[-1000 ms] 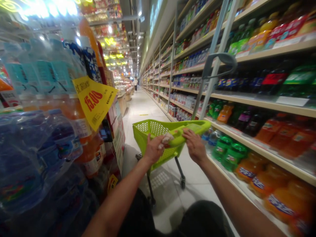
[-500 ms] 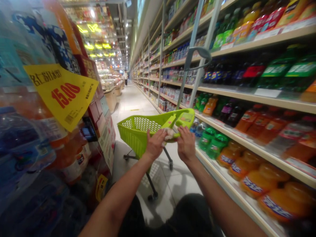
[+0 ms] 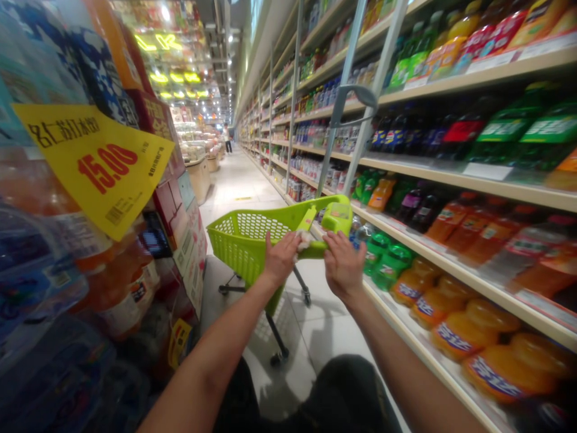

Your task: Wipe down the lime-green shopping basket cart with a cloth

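A lime green shopping cart (image 3: 243, 237) stands in the aisle just ahead of me, its basket showing nothing inside. My left hand (image 3: 279, 258) is closed on the cart's rear rim and also clutches a crumpled white tissue (image 3: 305, 239). My right hand (image 3: 343, 264) grips the same rim beside it, fingers curled over the green plastic. A grey handle (image 3: 360, 96) on two slanted metal bars rises from the cart toward the right shelves.
Shelves of soft drink bottles (image 3: 451, 222) line the right side close to my arm. On the left is a stack of bottled drinks with a yellow 15.00 price sign (image 3: 97, 165). The tiled aisle (image 3: 243, 180) runs far ahead, with a person (image 3: 227, 137) in the distance.
The cart and both hands have shifted left and slightly up in view as I moved forward. The yellow price sign has come closer. Both hands keep their grip.
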Available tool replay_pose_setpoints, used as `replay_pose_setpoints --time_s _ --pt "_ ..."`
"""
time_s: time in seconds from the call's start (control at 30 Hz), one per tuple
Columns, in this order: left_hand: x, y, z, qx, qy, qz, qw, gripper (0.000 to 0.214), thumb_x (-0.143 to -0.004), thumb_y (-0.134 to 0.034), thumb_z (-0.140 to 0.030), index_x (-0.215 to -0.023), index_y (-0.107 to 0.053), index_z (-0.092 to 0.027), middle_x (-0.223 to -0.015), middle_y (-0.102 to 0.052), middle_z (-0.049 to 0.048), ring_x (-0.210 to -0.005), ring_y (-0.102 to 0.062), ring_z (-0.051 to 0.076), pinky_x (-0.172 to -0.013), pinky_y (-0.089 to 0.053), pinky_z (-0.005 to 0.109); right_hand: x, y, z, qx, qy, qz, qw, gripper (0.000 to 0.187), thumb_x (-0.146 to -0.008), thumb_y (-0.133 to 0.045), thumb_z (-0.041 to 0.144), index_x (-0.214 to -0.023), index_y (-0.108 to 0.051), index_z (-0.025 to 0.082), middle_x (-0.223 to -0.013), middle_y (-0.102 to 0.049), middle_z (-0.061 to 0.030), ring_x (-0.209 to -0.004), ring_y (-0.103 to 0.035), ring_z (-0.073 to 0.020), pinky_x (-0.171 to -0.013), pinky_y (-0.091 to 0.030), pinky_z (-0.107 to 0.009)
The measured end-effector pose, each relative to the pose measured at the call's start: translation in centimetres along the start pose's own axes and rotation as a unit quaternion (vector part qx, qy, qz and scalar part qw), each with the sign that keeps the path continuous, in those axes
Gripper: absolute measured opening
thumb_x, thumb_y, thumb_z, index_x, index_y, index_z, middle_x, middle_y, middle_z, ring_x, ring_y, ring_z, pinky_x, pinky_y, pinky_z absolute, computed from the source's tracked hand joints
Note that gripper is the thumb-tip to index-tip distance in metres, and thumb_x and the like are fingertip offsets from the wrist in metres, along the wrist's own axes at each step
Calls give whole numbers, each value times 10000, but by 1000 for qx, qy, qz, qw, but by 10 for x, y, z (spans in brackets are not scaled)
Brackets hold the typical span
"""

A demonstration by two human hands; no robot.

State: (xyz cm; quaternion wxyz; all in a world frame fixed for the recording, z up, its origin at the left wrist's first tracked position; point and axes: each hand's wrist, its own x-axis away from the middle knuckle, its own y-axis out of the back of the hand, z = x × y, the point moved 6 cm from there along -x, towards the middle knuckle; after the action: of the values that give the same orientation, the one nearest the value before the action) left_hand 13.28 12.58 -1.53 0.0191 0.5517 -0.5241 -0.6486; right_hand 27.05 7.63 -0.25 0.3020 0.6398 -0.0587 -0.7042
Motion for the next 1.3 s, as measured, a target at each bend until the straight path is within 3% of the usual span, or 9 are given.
replay_pose_setpoints --time_s 0.13,0.2,0.37,0.47,0.7,0.77,1.0,1.3 --pt "12 2 37 -12 70 15 997 466 -779 -430 -54 -1216 -510 -194 -1296 -520 108 -1206 -476 208 -1080 -31 593 -2 2 -2 9 8 9 1000 343 -881 -332 267 -1113 -576 196 -1169 -612 -88 -1166 -489 -248 -1040 -142 -514" --pt "15 3 42 -10 93 19 995 484 -775 -425 -43 -1227 -500 -199 -1300 -517 103 -1213 -468 202 -1080 -25 592 -5 2 1 13 3 0 1000 344 -876 -338 267 -1101 -585 183 -1154 -619 -96 -1153 -497 -252 -1035 -146 -520" --pt "2 3 4 9 17 31 999 435 -811 -433 -101 -1222 -513 -219 -1307 -512 89 -1225 -454 185 -1094 22 544 -14 -5 23 28 19 5 999 317 -863 -377 268 -1057 -610 174 -1109 -641 -100 -1144 -498 -261 -1028 -136 -533" --pt "-2 1 1 3 3 34 999 423 -820 -429 -112 -1217 -517 -229 -1303 -519 80 -1220 -460 182 -1101 9 534 -14 -6 28 43 34 20 998 282 -853 -416 267 -1030 -621 185 -1089 -652 -88 -1141 -497 -263 -1028 -126 -537" --pt "21 -4 69 -20 113 56 992 491 -787 -416 -48 -1243 -479 -219 -1318 -505 73 -1216 -463 188 -1082 -52 590 -7 -1 11 67 46 28 996 285 -857 -402 251 -1019 -628 188 -1077 -658 -83 -1117 -515 -259 -1022 -123 -545" --pt "21 -4 67 -19 114 57 992 498 -788 -418 -50 -1248 -473 -230 -1322 -502 65 -1222 -455 187 -1084 -52 586 -9 -1 10 72 36 20 997 293 -861 -390 270 -1001 -631 180 -1067 -662 -90 -1108 -521 -266 -1012 -127 -557" --pt "-4 -4 13 26 13 64 997 457 -804 -425 -81 -1236 -494 -216 -1320 -504 74 -1234 -438 179 -1102 -7 538 -18 -6 24 78 24 20 996 302 -853 -398 285 -1021 -622 171 -1095 -649 -105 -1124 -507 -272 -1011 -121 -554" --pt "-5 -14 55 41 83 111 989 450 -791 -408 -72 -1201 -497 -232 -1246 -571 51 -1164 -492 167 -1096 -30 542 -8 -11 9 68 33 46 996 310 -830 -388 253 -1024 -621 188 -1077 -655 -93 -1115 -504 -268 -1003 -123 -564"
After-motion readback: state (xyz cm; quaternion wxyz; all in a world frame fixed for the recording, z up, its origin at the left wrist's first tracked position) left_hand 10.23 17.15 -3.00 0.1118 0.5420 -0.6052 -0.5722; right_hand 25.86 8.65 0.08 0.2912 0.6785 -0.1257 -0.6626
